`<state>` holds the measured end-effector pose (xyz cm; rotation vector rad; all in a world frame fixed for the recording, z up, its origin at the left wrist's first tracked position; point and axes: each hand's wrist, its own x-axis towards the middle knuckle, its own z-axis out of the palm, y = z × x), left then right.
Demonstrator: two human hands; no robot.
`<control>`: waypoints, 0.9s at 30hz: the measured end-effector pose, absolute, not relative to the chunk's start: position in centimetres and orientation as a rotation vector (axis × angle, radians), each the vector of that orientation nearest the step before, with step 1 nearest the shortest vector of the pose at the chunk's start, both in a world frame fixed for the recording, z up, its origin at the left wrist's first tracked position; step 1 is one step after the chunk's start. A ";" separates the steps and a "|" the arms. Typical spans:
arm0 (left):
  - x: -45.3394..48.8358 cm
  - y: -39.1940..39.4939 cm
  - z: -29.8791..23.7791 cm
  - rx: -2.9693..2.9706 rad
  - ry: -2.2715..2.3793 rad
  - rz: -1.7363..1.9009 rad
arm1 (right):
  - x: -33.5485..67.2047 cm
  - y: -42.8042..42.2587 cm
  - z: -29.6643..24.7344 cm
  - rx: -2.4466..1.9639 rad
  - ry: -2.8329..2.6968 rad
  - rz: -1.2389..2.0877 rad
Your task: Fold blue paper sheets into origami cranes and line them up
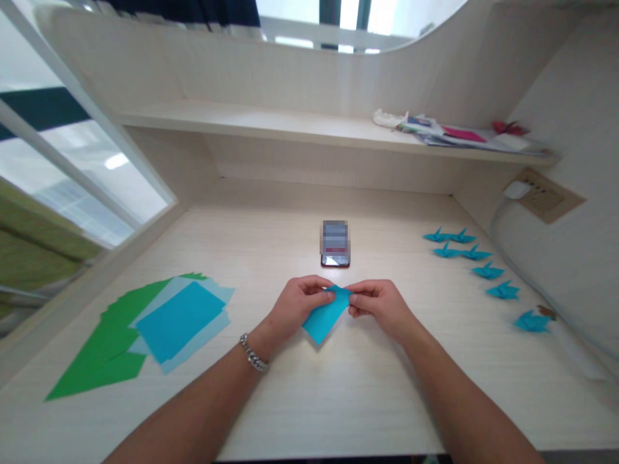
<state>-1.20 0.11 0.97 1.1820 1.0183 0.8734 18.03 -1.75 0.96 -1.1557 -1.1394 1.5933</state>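
Observation:
A folded sheet of blue paper point(325, 317) is held just above the pale wooden desk point(338, 386), near its middle. My left hand point(298, 303) pinches the paper's upper left edge, fingers closed on it. My right hand point(380, 305) pinches the upper right corner in the same way. A metal bracelet point(253, 353) circles my left wrist. The paper's lower point hangs free between my hands.
A stack of blue paper point(181, 319) lies over green sheets point(104, 351) at the left. Several blue folded cranes point(476, 254) line the right side. A phone point(335, 245) lies behind my hands. The shelf point(290, 125) carries papers point(449, 134); a cable point(532, 277) runs from a wall socket point(544, 196).

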 end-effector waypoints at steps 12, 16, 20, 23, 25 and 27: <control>-1.3 -0.1 1.3 1.302 0.988 0.964 | 18.0 -1.8 0.9 -1.037 -0.978 1.656; -1.3 -0.2 1.5 1.360 1.001 0.966 | 18.0 -1.7 1.2 -1.056 -0.957 1.637; -1.3 -0.2 1.6 1.399 1.002 0.974 | 17.9 -1.7 1.2 -1.051 -0.944 1.648; -1.3 -0.2 1.4 1.400 1.001 0.970 | 17.8 -1.7 1.1 -1.053 -0.944 1.634; -1.3 -0.2 1.2 1.394 0.997 0.970 | 17.8 -1.7 0.9 -1.067 -0.946 1.611; -1.3 -0.2 1.0 1.394 0.984 0.966 | 17.7 -1.7 0.9 -1.081 -0.952 1.585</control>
